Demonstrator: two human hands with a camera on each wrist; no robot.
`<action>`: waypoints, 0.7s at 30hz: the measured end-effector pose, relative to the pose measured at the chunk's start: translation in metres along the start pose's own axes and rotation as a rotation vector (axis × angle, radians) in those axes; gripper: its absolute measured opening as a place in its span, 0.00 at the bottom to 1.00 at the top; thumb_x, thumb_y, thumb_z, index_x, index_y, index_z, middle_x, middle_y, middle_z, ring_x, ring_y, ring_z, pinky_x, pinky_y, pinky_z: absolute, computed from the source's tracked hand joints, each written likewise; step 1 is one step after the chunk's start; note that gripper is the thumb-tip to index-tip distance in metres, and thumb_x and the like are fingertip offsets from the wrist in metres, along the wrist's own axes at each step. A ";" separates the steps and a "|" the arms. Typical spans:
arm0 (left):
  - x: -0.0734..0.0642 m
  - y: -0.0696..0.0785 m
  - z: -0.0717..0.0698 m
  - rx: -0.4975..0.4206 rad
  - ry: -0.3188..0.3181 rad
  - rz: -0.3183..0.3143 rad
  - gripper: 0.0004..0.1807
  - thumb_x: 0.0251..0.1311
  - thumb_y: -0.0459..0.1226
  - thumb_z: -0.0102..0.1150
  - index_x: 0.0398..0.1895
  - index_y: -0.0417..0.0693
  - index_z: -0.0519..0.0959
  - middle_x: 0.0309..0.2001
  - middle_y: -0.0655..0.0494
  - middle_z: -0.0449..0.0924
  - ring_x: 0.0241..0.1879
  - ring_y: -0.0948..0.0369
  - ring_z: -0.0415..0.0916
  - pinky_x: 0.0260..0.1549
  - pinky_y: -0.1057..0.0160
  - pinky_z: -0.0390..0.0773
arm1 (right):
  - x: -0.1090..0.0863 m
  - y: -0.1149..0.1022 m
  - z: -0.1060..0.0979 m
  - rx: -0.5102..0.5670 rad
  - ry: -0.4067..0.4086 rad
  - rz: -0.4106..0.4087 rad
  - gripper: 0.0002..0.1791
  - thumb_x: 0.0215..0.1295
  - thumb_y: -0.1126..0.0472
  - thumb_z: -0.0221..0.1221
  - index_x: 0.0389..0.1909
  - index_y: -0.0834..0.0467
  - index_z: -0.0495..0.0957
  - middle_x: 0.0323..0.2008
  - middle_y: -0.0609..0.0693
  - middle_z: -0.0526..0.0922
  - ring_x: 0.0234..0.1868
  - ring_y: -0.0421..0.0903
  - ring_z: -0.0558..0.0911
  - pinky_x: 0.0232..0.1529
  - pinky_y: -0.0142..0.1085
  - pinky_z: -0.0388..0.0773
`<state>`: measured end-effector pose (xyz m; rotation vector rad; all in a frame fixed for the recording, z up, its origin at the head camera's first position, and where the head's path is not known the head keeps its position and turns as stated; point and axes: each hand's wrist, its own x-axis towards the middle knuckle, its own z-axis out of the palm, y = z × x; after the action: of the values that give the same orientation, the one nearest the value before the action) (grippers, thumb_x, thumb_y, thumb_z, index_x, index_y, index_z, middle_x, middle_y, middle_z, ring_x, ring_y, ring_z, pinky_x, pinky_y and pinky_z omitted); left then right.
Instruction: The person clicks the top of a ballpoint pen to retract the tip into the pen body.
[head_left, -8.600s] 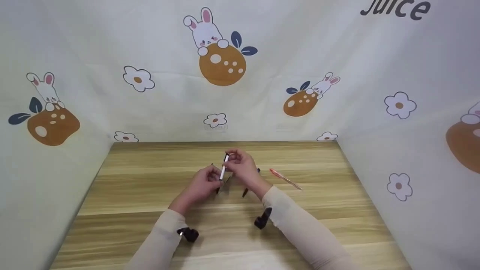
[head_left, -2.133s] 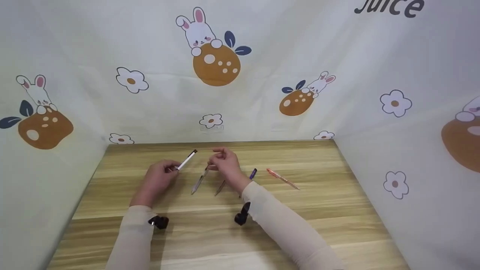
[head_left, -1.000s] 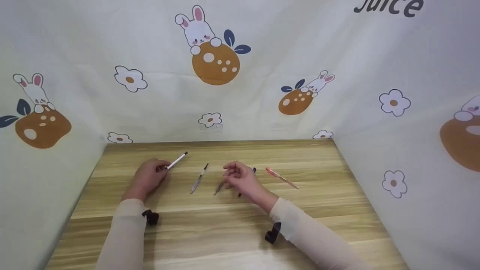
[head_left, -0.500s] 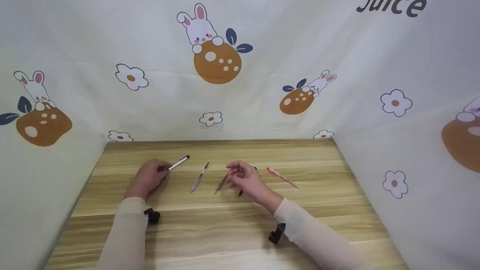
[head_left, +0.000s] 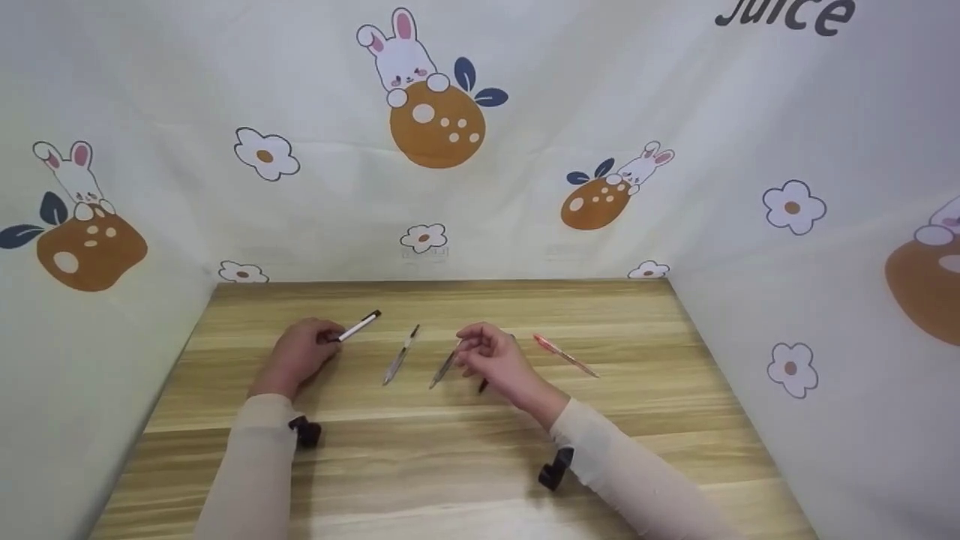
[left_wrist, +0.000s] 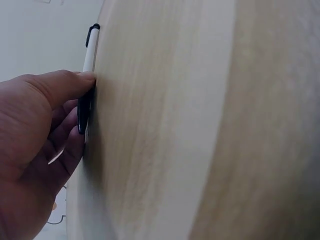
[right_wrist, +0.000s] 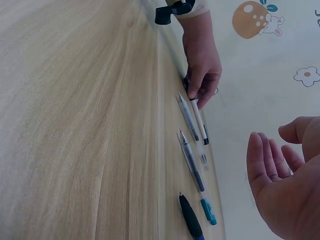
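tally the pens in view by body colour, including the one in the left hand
white-and-black pen: 1
clear pens: 2
dark pen: 1
orange-red pen: 1
total: 5

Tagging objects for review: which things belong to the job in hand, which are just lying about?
Likely the job:
white pen, held in the left grip
clear pen, teal-ended pen, dark pen, red pen, spread in a row

Just there:
table
printed cloth
wrist cameras

Free: near tabletop [head_left: 420,457] between sleeves [head_left: 255,465] | Blocked: 4 pens [head_left: 402,356] beyond, left fingers [left_wrist: 74,150], right fingers [right_wrist: 256,157]
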<state>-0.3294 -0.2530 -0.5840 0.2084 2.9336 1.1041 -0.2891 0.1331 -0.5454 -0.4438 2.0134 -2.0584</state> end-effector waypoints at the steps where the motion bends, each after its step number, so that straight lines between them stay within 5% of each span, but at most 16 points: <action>1: 0.000 0.000 0.000 -0.002 0.000 0.001 0.14 0.72 0.30 0.70 0.59 0.38 0.87 0.49 0.43 0.86 0.50 0.48 0.82 0.56 0.40 0.81 | 0.000 0.000 -0.001 0.001 0.004 0.001 0.18 0.73 0.77 0.62 0.62 0.71 0.78 0.50 0.66 0.85 0.44 0.49 0.89 0.42 0.36 0.89; 10: -0.003 0.007 0.001 -0.033 0.036 0.002 0.14 0.73 0.31 0.70 0.59 0.35 0.86 0.52 0.40 0.85 0.53 0.45 0.83 0.58 0.41 0.81 | -0.004 -0.005 -0.006 -0.007 0.015 0.014 0.20 0.74 0.76 0.61 0.64 0.75 0.75 0.50 0.63 0.85 0.50 0.63 0.88 0.42 0.37 0.89; 16: -0.006 0.017 0.003 -0.043 0.048 0.003 0.14 0.74 0.32 0.69 0.58 0.36 0.86 0.51 0.41 0.84 0.52 0.46 0.81 0.57 0.40 0.80 | -0.006 -0.003 -0.010 0.003 0.025 0.007 0.20 0.74 0.77 0.60 0.64 0.75 0.75 0.52 0.70 0.84 0.46 0.57 0.89 0.41 0.36 0.89; 21: -0.007 0.024 0.006 -0.047 0.047 0.019 0.13 0.74 0.32 0.69 0.58 0.36 0.86 0.49 0.43 0.84 0.50 0.47 0.80 0.55 0.42 0.79 | -0.006 -0.002 -0.012 0.024 0.027 0.005 0.21 0.73 0.77 0.61 0.65 0.78 0.73 0.49 0.65 0.85 0.44 0.51 0.89 0.41 0.35 0.88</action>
<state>-0.3188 -0.2317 -0.5728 0.2135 2.9483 1.1956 -0.2883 0.1468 -0.5437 -0.4079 2.0010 -2.0938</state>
